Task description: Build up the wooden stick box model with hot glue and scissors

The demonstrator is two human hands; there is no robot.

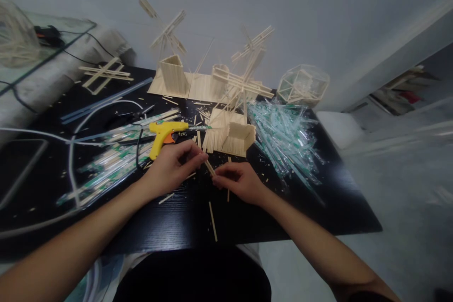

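Observation:
My left hand [173, 166] and my right hand [239, 181] meet over the black table [318, 207]. Both pinch the same thin wooden stick [210, 168], the left at its upper end, the right at its lower end. Just behind the hands lies a yellow glue gun [164, 134] with its nozzle pointing right. Beyond the stick stands a small stick-built box model [231, 138]. Loose sticks [213, 221] lie on the table in front of my hands.
Stick windmill models [244, 75] stand on flat stick panels at the back. A heap of clear plastic wrappers [283, 137] lies to the right, wrapped stick packets [113, 160] and cables to the left. A wire polyhedron [302, 85] sits far right.

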